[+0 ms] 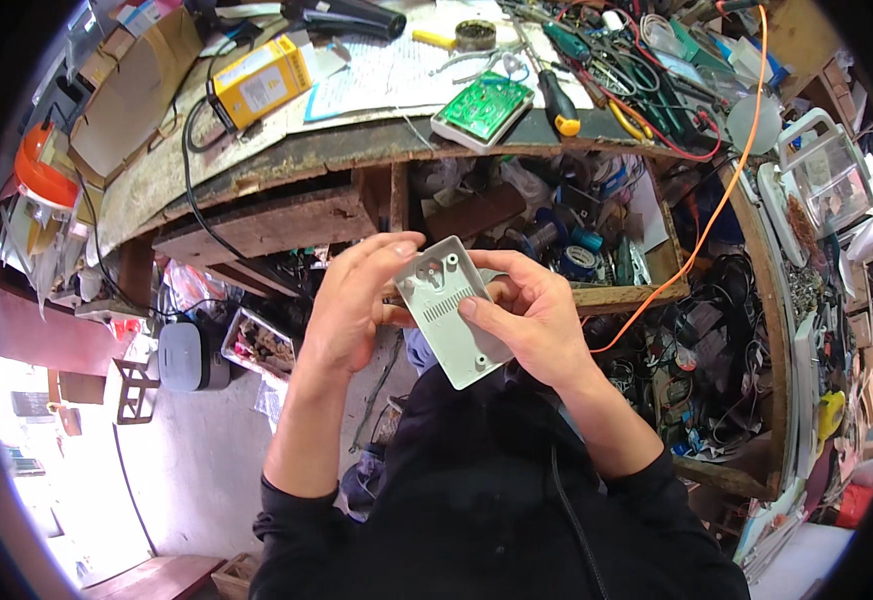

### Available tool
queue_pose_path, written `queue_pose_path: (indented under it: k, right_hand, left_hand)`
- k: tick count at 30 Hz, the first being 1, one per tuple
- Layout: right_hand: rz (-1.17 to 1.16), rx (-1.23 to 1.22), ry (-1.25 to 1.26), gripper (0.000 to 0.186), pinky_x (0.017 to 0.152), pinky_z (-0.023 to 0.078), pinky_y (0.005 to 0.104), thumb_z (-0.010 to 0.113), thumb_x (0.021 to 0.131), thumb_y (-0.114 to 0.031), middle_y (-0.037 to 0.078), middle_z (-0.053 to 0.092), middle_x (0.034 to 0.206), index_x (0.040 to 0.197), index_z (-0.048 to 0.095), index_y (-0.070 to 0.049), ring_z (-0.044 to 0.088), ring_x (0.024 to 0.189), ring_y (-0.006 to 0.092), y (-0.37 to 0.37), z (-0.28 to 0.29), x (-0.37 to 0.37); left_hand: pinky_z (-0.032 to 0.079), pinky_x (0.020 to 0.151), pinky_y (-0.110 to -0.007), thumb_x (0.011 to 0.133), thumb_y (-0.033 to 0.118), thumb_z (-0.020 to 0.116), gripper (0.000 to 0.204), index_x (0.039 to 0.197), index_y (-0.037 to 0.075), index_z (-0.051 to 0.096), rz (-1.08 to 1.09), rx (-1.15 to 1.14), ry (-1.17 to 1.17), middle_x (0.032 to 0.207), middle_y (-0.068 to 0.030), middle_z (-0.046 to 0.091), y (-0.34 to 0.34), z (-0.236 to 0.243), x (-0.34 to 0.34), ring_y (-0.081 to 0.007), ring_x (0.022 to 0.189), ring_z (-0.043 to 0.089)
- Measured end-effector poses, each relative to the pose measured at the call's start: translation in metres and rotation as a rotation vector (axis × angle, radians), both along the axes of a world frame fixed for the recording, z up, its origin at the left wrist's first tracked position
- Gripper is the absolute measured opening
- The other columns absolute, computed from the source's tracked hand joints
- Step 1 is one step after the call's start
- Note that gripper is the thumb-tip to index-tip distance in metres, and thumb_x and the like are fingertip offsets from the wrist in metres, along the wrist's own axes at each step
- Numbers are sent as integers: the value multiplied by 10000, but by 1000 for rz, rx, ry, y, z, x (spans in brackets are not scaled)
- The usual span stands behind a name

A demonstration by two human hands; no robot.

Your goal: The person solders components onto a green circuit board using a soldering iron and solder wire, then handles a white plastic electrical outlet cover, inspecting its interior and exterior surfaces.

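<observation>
A light grey plastic casing [446, 340], with rows of slots and screw posts, is held tilted in front of my dark top. My right hand [541, 325] grips its right side, thumb pressed on the slotted face. My left hand [351, 310] is at the upper left edge, fingers bent round that corner, partly hidden by the casing. On the bench beyond lies a green circuit board [486, 100] in a pale shell, beside a black-and-yellow screwdriver [561, 105].
The cluttered bench [256, 165] carries a yellow box [256, 80], papers, pliers and wires. An open drawer [576, 295] below holds tape and parts. An orange cord [711, 230] runs down the right. A grey box [181, 355] and a bin of scraps [256, 345] stand lower left.
</observation>
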State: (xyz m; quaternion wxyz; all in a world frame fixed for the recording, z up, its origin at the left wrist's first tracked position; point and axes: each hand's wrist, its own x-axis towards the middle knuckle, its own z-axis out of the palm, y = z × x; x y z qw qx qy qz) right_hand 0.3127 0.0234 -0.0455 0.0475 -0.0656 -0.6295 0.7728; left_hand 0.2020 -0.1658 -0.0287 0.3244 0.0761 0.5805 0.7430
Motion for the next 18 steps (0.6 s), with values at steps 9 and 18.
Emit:
queue_pose_path:
  k: [9,18]
  right_hand:
    - [67,44,-82,475,673,505,239,755,964,-43,-3,687,863,1410,605,21,624,745,42,2,-13,8]
    - [54,30,-97,474,678,502,232,745,973,-34,-6,692,876,1422,604,16,618,756,38,1,-16,10]
  left_hand:
    - [635,613,-307,992,248,681,274,1061,-14,718,-242,-159,-64,924,-75,745,-4,-10,-11,-148,747,730]
    - [643,593,-282,979,196,721,234,1010,-36,711,-235,-304,25,873,-86,744,-5,-14,-9,-155,689,743]
